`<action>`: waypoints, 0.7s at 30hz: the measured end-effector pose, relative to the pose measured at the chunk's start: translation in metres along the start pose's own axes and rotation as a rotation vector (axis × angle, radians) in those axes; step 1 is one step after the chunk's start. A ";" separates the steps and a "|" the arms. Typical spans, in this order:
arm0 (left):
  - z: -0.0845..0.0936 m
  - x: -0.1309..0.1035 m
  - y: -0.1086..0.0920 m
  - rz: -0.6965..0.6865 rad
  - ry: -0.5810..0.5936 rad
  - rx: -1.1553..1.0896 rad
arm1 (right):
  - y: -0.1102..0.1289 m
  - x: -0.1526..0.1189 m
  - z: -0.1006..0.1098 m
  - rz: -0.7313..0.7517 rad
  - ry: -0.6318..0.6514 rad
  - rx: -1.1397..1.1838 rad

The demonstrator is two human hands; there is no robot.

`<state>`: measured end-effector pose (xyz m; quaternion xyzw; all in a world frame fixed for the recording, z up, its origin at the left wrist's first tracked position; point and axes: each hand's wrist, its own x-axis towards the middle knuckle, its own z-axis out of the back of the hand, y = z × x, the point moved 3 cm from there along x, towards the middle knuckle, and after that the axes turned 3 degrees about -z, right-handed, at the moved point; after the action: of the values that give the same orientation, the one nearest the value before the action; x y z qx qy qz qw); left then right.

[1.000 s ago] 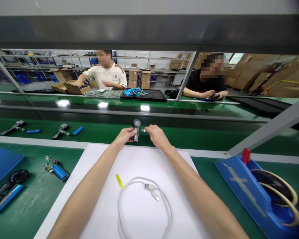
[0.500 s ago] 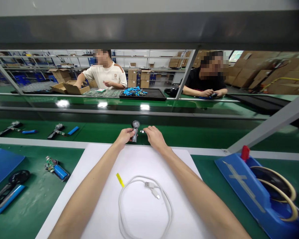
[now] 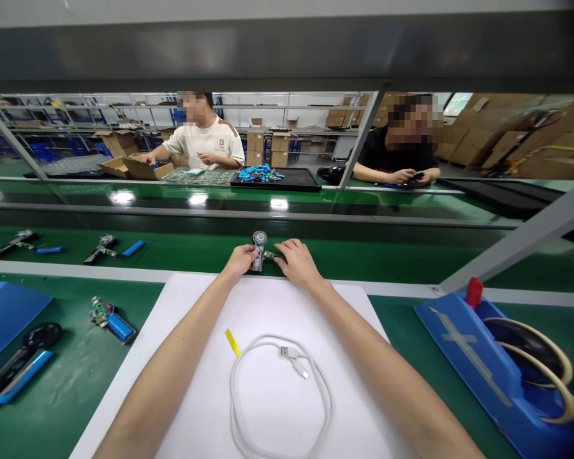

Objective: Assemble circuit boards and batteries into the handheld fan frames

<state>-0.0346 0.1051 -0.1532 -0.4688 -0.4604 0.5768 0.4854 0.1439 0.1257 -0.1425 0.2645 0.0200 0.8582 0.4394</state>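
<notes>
My left hand is closed on a small dark device with a round head, held upright over the green belt just past the white sheet. Close to its right side, my right hand has its fingertips at a small circuit board; whether they grip it is too small to tell. A coiled white cable with a yellow tag lies on the white sheet between my forearms.
Two device assemblies with blue batteries lie on the belt at left. Nearer are a board with a battery and a black device. A blue holder stands at right. Two people sit across, by a black tray.
The small board near my right fingertips has turned and come closer to the device. The belt's assemblies have shifted slightly left. Across, one person's arm has moved at the open box.
</notes>
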 end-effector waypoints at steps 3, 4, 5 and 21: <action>0.007 0.008 0.006 -0.005 -0.048 0.122 | -0.003 0.000 -0.003 -0.015 -0.015 0.081; 0.010 0.010 0.007 -0.008 -0.063 0.167 | -0.004 0.000 -0.004 -0.028 -0.033 0.106; 0.013 0.011 0.009 -0.013 -0.078 0.215 | -0.005 0.000 -0.004 -0.042 -0.057 0.131; 0.026 -0.036 -0.044 -0.227 -0.453 0.857 | -0.006 -0.013 0.013 -0.309 -0.223 0.325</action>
<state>-0.0515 0.0723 -0.1032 -0.0370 -0.3240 0.7450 0.5819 0.1602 0.1167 -0.1384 0.4185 0.1492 0.7320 0.5165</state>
